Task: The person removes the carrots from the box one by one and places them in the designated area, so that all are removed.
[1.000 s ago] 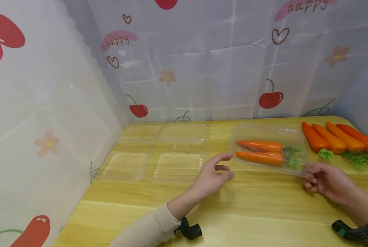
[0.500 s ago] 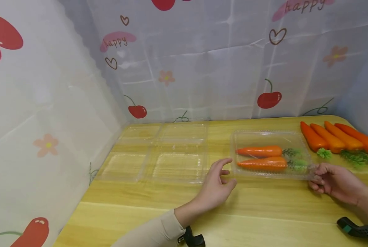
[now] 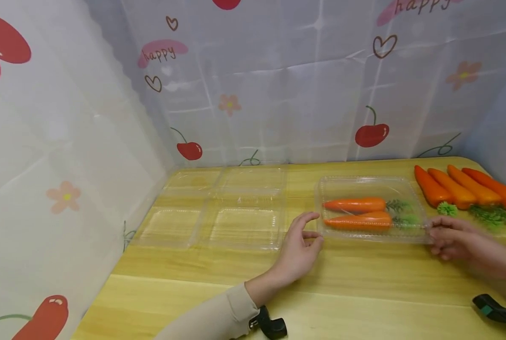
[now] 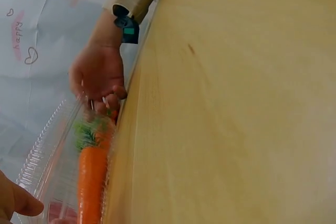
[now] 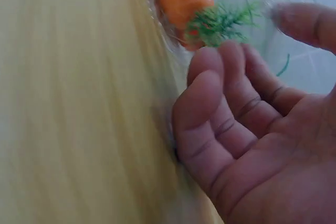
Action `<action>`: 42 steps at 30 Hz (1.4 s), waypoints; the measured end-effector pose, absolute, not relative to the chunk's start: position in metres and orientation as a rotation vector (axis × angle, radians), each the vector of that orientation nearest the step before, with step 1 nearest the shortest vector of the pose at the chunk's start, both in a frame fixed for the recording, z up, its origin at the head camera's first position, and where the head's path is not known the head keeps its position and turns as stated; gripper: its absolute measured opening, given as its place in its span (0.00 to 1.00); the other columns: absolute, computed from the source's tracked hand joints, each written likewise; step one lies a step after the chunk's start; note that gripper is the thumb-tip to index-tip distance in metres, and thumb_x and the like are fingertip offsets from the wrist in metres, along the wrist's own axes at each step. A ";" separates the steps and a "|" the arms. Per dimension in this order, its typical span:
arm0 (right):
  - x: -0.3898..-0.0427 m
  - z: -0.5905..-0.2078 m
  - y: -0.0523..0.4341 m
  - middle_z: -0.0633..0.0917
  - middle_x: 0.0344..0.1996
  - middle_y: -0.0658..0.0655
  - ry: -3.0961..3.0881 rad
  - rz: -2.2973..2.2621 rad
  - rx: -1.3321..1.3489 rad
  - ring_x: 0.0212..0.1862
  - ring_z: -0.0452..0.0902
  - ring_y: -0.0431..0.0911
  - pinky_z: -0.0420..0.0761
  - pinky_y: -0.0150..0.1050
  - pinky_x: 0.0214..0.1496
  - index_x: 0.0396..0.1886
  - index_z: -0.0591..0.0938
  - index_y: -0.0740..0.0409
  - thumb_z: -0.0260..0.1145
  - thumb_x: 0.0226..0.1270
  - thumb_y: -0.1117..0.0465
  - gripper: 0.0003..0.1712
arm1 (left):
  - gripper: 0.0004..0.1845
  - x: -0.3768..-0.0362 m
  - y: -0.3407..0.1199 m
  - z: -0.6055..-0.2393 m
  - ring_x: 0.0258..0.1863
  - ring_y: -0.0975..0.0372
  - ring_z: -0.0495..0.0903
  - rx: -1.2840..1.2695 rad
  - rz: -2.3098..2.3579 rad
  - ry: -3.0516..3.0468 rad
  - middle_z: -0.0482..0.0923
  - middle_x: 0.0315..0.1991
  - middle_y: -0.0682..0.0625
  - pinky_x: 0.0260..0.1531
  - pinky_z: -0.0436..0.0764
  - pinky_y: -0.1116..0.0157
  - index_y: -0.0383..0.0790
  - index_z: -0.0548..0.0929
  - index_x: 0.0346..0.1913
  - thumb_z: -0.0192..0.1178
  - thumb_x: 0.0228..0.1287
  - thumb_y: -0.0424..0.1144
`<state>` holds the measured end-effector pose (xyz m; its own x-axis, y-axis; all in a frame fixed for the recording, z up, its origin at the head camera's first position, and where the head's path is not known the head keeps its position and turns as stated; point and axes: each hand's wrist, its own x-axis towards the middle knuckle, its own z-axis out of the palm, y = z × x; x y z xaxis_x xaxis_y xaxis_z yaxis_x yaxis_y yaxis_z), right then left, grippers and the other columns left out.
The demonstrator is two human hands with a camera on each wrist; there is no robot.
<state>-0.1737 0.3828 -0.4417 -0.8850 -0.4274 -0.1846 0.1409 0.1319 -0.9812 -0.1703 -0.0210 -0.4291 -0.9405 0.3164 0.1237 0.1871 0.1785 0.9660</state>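
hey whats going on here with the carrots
A person is handling a clear plastic box that lies flat on the wooden table with two carrots inside. The right hand is at the box's right end, fingers loosely curled beside the carrot greens; whether it grips the rim is unclear. The left hand is open at the box's left end. Four more carrots lie to the right, and empty clear boxes sit to the left.

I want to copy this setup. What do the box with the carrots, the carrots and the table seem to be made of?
Lidded box: thin clear plastic, glossy, see-through. Carrots inside: likely plastic fakes, uniform shiny orange, stiff green tufts. Table: pale wood or wood-look laminate, grain lines visible.
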 end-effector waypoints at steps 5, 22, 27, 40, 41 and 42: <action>-0.167 -0.435 0.379 0.81 0.43 0.40 2.491 -1.455 -0.134 0.38 0.80 0.44 0.84 0.42 0.36 0.61 0.68 0.33 0.54 0.84 0.57 0.15 | 0.24 -0.173 -0.018 -0.429 0.50 0.65 0.82 0.460 1.983 2.276 0.66 0.76 0.50 0.48 0.83 0.74 0.43 0.77 0.68 0.60 0.71 0.27; -0.157 -0.439 0.376 0.78 0.54 0.33 2.868 -1.529 -0.588 0.50 0.76 0.23 0.81 0.22 0.39 0.41 0.86 0.65 0.71 0.58 0.81 0.14 | 0.21 -0.171 -0.011 -0.429 0.46 0.66 0.83 0.329 2.138 2.130 0.70 0.73 0.49 0.47 0.84 0.75 0.34 0.82 0.62 0.63 0.67 0.24; -0.155 -0.437 0.373 0.77 0.52 0.31 2.952 -1.417 -0.562 0.48 0.74 0.21 0.77 0.18 0.39 0.37 0.89 0.59 0.75 0.55 0.78 0.14 | 0.20 -0.171 -0.013 -0.431 0.47 0.64 0.84 0.332 2.167 2.085 0.71 0.72 0.46 0.46 0.84 0.75 0.32 0.82 0.61 0.64 0.67 0.25; -0.153 -0.419 0.369 0.86 0.36 0.38 3.030 -1.238 -0.460 0.42 0.75 0.24 0.73 0.19 0.37 0.32 0.93 0.48 0.76 0.60 0.69 0.10 | 0.19 -0.170 -0.008 -0.431 0.43 0.65 0.85 0.249 2.194 2.092 0.75 0.68 0.52 0.42 0.85 0.73 0.35 0.85 0.58 0.66 0.64 0.25; -0.153 -0.418 0.368 0.86 0.36 0.37 3.033 -1.240 -0.460 0.45 0.73 0.21 0.72 0.16 0.40 0.32 0.93 0.47 0.76 0.60 0.69 0.09 | 0.19 -0.169 -0.007 -0.431 0.43 0.65 0.85 0.228 2.200 2.083 0.75 0.68 0.53 0.41 0.85 0.73 0.36 0.85 0.58 0.66 0.64 0.25; -0.153 -0.418 0.367 0.86 0.37 0.36 3.039 -1.251 -0.470 0.47 0.72 0.19 0.71 0.14 0.42 0.31 0.93 0.48 0.76 0.60 0.69 0.10 | 0.19 -0.169 -0.007 -0.431 0.42 0.65 0.85 0.216 2.205 2.076 0.75 0.68 0.52 0.40 0.84 0.74 0.36 0.85 0.58 0.66 0.64 0.26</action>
<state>-0.1527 0.3667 -0.4180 -0.9445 -0.1902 0.2678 -0.3236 0.6785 -0.6595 -0.1687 -0.0071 -0.4312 -0.9843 0.1737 0.0308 0.0203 -0.0620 0.9979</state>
